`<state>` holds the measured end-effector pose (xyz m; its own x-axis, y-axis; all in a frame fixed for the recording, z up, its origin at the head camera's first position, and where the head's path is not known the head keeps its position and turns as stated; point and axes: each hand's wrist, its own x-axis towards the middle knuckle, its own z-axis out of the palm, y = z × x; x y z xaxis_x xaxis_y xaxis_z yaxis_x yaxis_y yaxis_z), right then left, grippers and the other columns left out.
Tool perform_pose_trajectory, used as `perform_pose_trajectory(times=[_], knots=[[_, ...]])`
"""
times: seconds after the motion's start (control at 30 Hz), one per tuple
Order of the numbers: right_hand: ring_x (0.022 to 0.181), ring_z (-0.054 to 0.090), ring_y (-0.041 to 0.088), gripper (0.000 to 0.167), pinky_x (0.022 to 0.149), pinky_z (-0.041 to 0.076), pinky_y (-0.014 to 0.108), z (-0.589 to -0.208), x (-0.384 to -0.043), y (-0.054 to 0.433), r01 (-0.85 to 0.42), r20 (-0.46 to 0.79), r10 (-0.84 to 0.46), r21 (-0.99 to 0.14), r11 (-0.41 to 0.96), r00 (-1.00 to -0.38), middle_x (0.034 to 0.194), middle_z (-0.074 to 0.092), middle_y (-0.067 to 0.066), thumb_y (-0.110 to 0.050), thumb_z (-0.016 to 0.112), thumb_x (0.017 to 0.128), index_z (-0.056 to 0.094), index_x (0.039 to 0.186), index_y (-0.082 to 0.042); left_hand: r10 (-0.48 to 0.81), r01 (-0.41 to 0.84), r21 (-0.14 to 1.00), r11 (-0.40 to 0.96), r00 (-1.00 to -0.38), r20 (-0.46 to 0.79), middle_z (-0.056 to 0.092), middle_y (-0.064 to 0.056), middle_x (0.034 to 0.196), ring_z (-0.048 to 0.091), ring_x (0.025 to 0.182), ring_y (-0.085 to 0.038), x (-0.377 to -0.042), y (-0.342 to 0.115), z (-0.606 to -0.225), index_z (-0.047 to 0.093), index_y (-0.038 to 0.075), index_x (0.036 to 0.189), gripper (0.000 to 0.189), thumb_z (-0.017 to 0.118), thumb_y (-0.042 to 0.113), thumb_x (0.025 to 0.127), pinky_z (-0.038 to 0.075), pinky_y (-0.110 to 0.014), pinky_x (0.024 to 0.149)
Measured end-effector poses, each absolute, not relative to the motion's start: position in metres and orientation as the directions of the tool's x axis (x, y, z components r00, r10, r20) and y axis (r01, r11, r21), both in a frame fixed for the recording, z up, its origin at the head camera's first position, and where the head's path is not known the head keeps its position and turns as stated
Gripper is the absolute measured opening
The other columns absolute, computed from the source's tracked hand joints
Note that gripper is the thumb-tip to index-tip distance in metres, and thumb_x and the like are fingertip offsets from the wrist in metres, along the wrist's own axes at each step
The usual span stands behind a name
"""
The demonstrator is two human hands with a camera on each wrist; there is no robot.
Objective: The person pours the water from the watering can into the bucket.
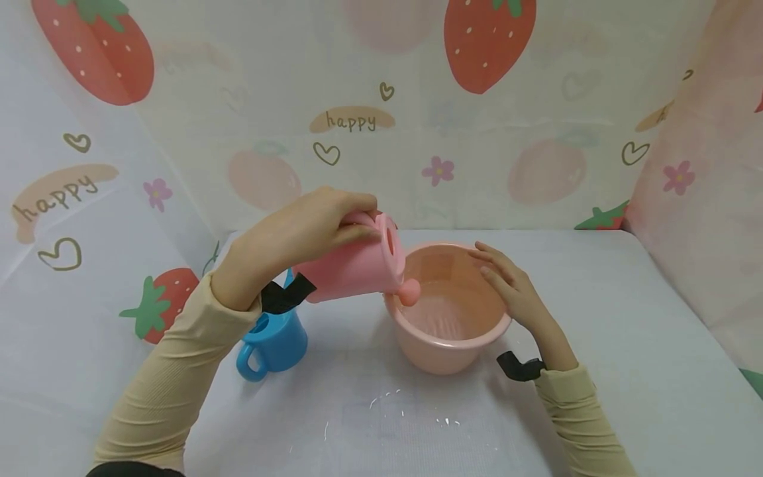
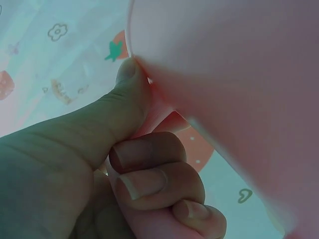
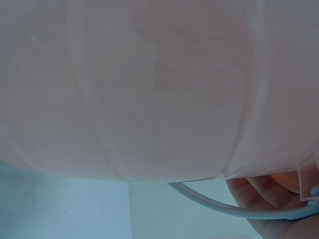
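My left hand [image 1: 304, 228] grips the handle of a pink watering can [image 1: 352, 268], fingers curled round it in the left wrist view. The can is tipped to the right, its round spout end [image 1: 408, 292] over the left part of a pale pink bucket [image 1: 444, 358]. No falling stream can be made out. At the bucket's right side, my right hand [image 1: 515, 291] holds the rim, with fingers reaching over it. The right wrist view is mostly filled by the bucket's wall [image 3: 149, 99]; a thin pale carrying handle [image 3: 234, 210] passes by the fingers [image 3: 269, 191].
A blue watering can [image 1: 277, 341] stands on the white table [image 1: 369, 437] at the left, partly behind my left forearm. Small drops [image 1: 447, 421] lie on the table before the bucket. Strawberry-printed cloth [image 1: 381, 179] encloses the back and sides.
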<state>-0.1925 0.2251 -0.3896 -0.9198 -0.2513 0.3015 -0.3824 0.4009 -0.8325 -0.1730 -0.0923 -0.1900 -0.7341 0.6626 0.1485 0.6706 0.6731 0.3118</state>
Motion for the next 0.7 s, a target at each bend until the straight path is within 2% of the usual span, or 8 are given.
perform_pose_trajectory(times=[0.4,0.7], knots=[[0.133,0.034,0.031,0.04,0.106,0.026,0.056,-0.3902,-0.1952,0.2265,-0.403,0.318,-0.266,-0.829,0.388,-0.91,0.143,0.04,0.01,-0.013,0.044,0.098,0.041,0.138,-0.01,0.676,0.682,0.301,0.666,-0.723,0.144,0.054,0.002,0.072,0.053,0.071,-0.012,-0.1728,-0.0927,-0.1898,0.055,0.018,0.086,0.011,0.06,0.027,0.09,0.044,-0.025,0.064],[0.133,0.035,0.03,0.041,0.107,0.025,0.056,-0.391,-0.1952,0.2263,-0.396,0.311,-0.267,-0.836,0.379,-0.912,0.143,0.041,0.008,-0.012,0.044,0.098,0.04,0.139,-0.01,0.694,0.706,0.304,0.64,-0.7,0.169,0.053,0.003,0.069,0.052,0.068,-0.011,-0.1716,-0.0953,-0.1898,0.055,0.017,0.084,0.013,0.06,0.027,0.091,0.043,-0.026,0.065]])
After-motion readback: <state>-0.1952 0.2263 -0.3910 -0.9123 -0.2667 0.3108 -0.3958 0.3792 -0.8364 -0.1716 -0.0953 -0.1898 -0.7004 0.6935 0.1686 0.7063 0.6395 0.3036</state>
